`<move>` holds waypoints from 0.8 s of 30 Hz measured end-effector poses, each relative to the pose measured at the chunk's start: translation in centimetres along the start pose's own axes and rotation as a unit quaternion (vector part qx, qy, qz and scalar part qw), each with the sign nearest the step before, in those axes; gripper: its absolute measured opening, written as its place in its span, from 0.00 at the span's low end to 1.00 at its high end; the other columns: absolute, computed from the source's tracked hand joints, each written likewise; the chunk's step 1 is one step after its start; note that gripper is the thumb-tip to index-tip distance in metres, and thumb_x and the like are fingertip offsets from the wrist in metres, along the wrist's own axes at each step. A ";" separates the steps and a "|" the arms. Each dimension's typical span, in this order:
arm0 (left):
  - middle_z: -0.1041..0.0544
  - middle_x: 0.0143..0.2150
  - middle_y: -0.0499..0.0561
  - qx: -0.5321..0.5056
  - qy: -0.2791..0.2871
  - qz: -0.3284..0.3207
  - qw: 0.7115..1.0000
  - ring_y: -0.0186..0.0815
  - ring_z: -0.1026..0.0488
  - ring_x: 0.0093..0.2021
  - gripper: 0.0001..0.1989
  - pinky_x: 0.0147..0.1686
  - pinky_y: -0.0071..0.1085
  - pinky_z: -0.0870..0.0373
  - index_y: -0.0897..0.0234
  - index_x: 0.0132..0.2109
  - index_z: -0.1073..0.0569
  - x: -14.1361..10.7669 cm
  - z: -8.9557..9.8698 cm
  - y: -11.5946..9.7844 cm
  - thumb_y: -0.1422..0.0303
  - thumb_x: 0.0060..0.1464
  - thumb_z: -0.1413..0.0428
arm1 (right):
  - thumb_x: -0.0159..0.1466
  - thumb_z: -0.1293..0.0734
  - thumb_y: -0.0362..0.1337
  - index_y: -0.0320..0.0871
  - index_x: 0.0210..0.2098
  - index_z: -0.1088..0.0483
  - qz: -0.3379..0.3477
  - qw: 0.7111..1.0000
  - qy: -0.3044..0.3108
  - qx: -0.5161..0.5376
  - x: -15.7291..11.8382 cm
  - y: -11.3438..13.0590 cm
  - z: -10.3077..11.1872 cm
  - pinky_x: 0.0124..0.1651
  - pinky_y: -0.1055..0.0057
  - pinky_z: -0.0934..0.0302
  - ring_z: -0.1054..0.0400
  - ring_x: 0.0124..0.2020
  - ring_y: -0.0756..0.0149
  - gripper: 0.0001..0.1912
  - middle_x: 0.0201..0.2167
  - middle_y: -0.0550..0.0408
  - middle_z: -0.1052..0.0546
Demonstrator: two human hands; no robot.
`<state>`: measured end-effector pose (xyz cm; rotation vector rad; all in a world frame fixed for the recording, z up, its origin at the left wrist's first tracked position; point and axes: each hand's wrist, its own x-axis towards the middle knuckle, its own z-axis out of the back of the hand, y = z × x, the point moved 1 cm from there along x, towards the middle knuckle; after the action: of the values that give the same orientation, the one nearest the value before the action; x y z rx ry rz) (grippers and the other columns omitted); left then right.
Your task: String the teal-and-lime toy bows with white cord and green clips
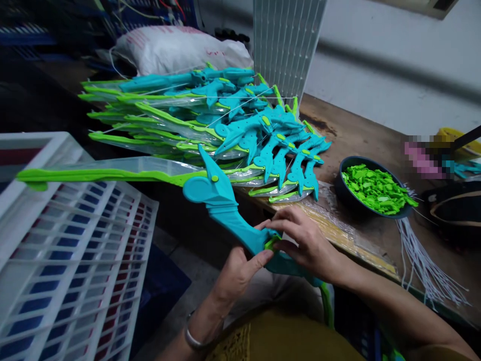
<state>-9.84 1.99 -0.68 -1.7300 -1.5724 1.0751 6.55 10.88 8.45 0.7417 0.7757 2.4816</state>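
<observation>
A toy bow (229, 223) with a turquoise body and green-edged clear limbs lies across my lap, one limb reaching far to the left. My left hand (238, 268) is wrapped round the middle of its body from below. At the same spot, my right hand (300, 238) pinches a small green plastic piece (272, 242) against the turquoise body. Whether that piece is seated in the bow is hidden by the fingers. Beyond my hands lies a pile of similar toy bows (244, 125) on the wooden table.
A dark bowl (340, 188) full of small green pieces stands on the table (361, 130) at the right. White strings (421, 260) hang over the table's edge. A white plastic crate (84, 260) is on my left. A white sack (180, 50) lies behind the pile.
</observation>
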 end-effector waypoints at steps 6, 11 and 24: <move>0.26 0.67 0.56 0.110 0.021 -0.006 0.994 0.54 0.30 0.67 0.31 0.68 0.46 0.36 0.56 0.67 0.29 -0.6 -0.3 -1.3 0.63 0.57 0.33 | 0.61 0.22 0.50 0.43 0.56 0.29 -0.223 0.940 0.090 0.241 -0.5 -2.2 -0.2 0.42 0.67 0.32 0.28 0.42 0.61 0.30 0.46 0.51 0.24; 0.25 0.65 0.57 0.176 -0.010 -0.010 0.984 0.55 0.30 0.65 0.30 0.66 0.47 0.36 0.59 0.64 0.26 -0.8 -0.9 -1.4 0.61 0.55 0.34 | 0.61 0.25 0.43 0.42 0.50 0.28 -0.284 0.900 0.131 0.302 -0.8 -2.2 -0.6 0.27 0.75 0.43 0.37 0.25 0.71 0.21 0.26 0.63 0.29; 0.20 0.53 0.56 0.223 -0.078 -0.032 0.971 0.54 0.25 0.57 0.23 0.60 0.47 0.31 0.57 0.53 0.23 -0.8 -0.4 1.4 0.55 0.52 0.33 | 0.61 0.22 0.37 0.41 0.45 0.26 -0.217 0.966 0.086 0.112 -1.5 -2.4 -0.9 0.36 0.72 0.39 0.30 0.34 0.65 0.16 0.35 0.57 0.23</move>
<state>-8.75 1.06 -1.46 -1.3098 -1.3330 1.4326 7.73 11.48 5.76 0.3760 1.1589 2.0988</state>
